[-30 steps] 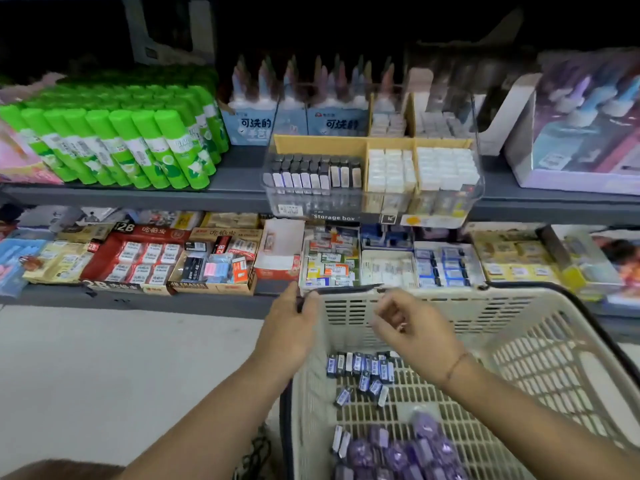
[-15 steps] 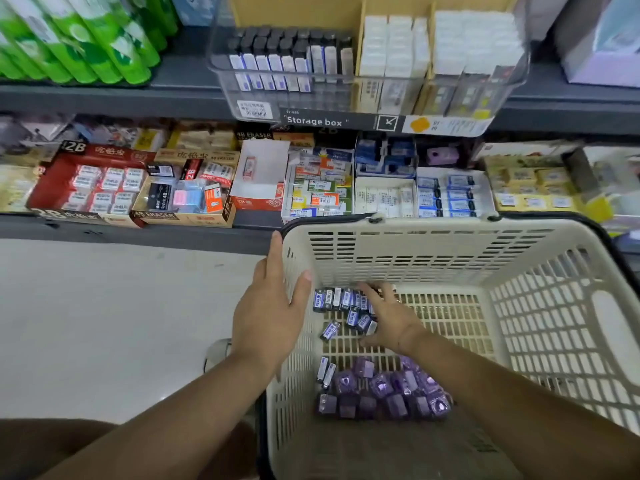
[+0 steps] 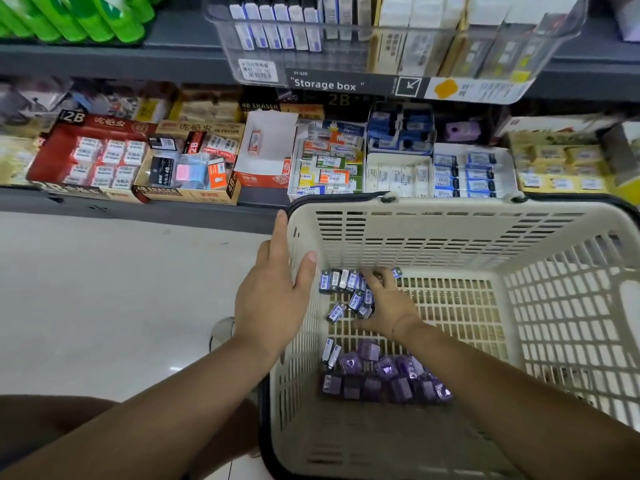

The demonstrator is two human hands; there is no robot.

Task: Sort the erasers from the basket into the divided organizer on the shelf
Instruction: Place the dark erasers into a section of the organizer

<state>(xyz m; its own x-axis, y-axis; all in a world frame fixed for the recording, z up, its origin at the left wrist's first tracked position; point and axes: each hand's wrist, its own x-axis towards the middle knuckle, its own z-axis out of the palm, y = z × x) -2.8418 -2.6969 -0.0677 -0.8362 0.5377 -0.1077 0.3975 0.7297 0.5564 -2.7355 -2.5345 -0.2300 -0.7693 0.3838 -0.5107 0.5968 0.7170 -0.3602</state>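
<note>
Basket (image 3: 450, 237), cream plastic, slatted walls, dark rim: directly below me, its far wall against the lower shelf.

Purple wrapped pieces (image 3: 384, 375): a cluster on the basket floor toward the near left, packed touching one another. Two small sleeved pieces stand at the cluster's far left edge.

Blue-sleeved erasers (image 3: 341, 282): a loose row and scatter in the basket's far left corner, some upright, some tipped; one lies apart, just nearer to me than the row.

My right hand (image 3: 388, 306): inside the basket, palm down, fingers spread and curled over the right end of the blue-sleeved erasers, touching several. Whether any is actually pinched between the fingers I cannot tell.

My left hand (image 3: 273, 292): on the basket's left wall near the far corner, fingers outside, thumb hooked over the rim to the inside, gripping the wall.

Floor (image 3: 104, 299): pale, to the left of the basket.

Lower shelf (image 3: 121, 209): open cartons of boxed erasers in a row, a red carton marked 2B (image 3: 90, 150) at the left, a tan carton marked 4B ERASER (image 3: 194, 164) beside it, blue and white packs further right.

Upper shelf (image 3: 180, 53): clear divided organizer (image 3: 391, 46), labelled "Storage box", overhanging the shelf's front edge. Left compartment holds dark-and-blue sleeved erasers standing in a row; the compartments to the right hold white ones. Green bottles (image 3: 86, 15) at the shelf's left end.
</note>
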